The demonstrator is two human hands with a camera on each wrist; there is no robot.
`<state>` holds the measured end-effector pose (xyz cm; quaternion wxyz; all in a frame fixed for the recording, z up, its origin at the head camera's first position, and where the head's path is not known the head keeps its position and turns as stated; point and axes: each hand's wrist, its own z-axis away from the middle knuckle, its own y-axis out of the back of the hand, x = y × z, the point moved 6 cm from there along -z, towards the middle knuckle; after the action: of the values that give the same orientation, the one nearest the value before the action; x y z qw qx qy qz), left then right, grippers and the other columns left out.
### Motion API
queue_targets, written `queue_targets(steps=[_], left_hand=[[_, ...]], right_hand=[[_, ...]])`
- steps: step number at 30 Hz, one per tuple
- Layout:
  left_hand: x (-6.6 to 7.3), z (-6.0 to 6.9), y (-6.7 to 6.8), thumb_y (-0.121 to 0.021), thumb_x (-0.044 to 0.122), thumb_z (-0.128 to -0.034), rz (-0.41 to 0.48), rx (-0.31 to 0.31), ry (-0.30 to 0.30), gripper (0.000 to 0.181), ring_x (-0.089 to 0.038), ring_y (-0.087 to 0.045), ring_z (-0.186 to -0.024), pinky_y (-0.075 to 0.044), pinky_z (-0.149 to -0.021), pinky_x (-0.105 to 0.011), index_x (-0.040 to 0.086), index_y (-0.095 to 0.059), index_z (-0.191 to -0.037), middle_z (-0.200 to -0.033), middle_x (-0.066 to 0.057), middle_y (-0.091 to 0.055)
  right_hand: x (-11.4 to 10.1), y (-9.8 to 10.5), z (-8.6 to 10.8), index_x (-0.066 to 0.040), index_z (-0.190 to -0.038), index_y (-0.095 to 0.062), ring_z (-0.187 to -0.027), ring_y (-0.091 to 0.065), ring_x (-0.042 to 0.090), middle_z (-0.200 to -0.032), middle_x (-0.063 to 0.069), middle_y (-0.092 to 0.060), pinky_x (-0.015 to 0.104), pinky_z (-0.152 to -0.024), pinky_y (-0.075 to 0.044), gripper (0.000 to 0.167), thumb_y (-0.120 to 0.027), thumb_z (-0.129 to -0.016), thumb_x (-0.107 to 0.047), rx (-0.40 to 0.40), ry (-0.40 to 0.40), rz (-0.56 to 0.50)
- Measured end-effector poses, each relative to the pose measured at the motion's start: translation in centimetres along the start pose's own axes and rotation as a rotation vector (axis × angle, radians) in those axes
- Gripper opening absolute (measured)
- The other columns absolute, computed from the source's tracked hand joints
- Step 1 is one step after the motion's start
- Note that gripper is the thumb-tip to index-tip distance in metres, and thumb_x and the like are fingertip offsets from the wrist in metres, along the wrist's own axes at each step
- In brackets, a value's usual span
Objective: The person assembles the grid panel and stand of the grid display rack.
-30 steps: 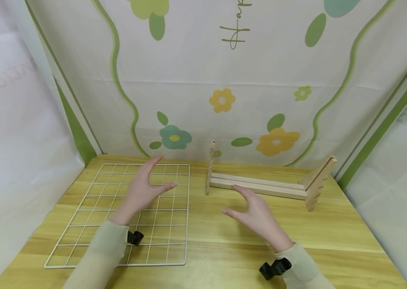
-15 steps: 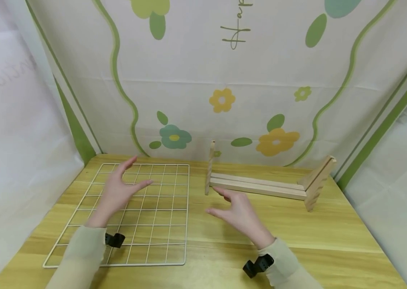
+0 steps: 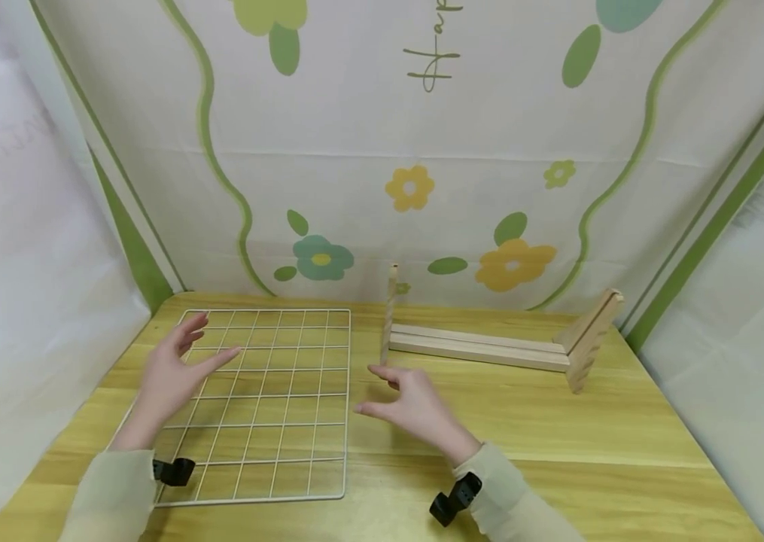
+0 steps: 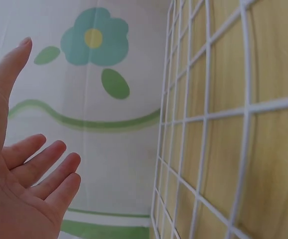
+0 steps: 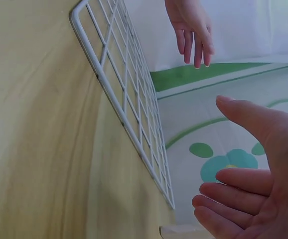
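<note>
A white wire grid panel [image 3: 280, 395] lies flat on the left half of the wooden table. Above its left part hovers my left hand [image 3: 171, 380], thumb and fingers spread, holding nothing; the left wrist view shows the grid's bars beside that hand [image 4: 29, 189]. Just right of the grid's right edge is my right hand [image 3: 418, 406], also apart from the grid, with thumb and fingers spread and nothing between them. Behind it a wooden stand [image 3: 476, 350] has a long grooved base bar and an upright at each end.
The wooden table [image 3: 558, 452] carries the grid and the stand. A white cloth [image 3: 476, 135] with printed flowers and green lines hangs behind the table, and white cloth walls flank both sides.
Both hands have moved left, the left one from the grid's middle to its left side, the right one from in front of the stand toward the grid's right edge. Grid and stand stayed put.
</note>
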<state>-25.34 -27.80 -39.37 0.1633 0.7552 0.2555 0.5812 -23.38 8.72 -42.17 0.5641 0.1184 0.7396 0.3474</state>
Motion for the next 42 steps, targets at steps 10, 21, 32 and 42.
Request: queue_targets(steps=[10,21,32,42], left_hand=[[-3.7,0.8,2.3,-0.078,0.041,-0.0921,-0.054,-0.015,0.084,0.097,-0.058,-0.034,-0.136,-0.032,-0.106,-0.069,-0.004,-0.023,-0.158,-0.157,-0.030,-0.032],[-6.6,0.6,3.8,-0.070,0.048,-0.0961,-0.102,-0.098,0.171,0.102,-0.065,-0.029,-0.134,-0.030,-0.105,-0.073,-0.009,-0.013,-0.158,-0.153,-0.042,-0.025],[-8.5,1.5,4.1,-0.070,0.050,-0.0951,-0.092,-0.109,0.212,0.106,-0.064,-0.030,-0.134,-0.031,-0.104,-0.073,-0.013,-0.011,-0.156,-0.153,-0.042,-0.024],[-9.4,1.8,4.2,-0.068,0.052,-0.0964,-0.134,-0.139,0.228,0.104,-0.063,-0.032,-0.133,-0.033,-0.104,-0.072,-0.015,-0.012,-0.154,-0.150,-0.043,-0.027]], right_hand=[[0.5,-2.5,-0.7,0.001,-0.138,-0.061,-0.122,-0.062,0.032,-0.138,0.013,-0.061,0.043,-0.102,-0.050,0.076,-0.082,-0.085,-0.049,-0.061,0.004,-0.108],[1.2,-4.2,-1.5,0.003,-0.144,-0.052,-0.129,-0.056,0.028,-0.144,0.015,-0.056,0.039,-0.106,-0.047,0.079,-0.083,-0.087,-0.042,-0.127,-0.070,-0.266],[0.9,-5.0,-1.7,0.005,-0.146,-0.049,-0.131,-0.055,0.028,-0.147,0.017,-0.053,0.037,-0.106,-0.047,0.082,-0.084,-0.086,-0.039,-0.138,-0.080,-0.297],[0.8,-5.1,-1.7,0.005,-0.147,-0.047,-0.129,-0.055,0.033,-0.147,0.020,-0.052,0.044,-0.107,-0.046,0.081,-0.083,-0.088,-0.038,-0.148,-0.100,-0.337]])
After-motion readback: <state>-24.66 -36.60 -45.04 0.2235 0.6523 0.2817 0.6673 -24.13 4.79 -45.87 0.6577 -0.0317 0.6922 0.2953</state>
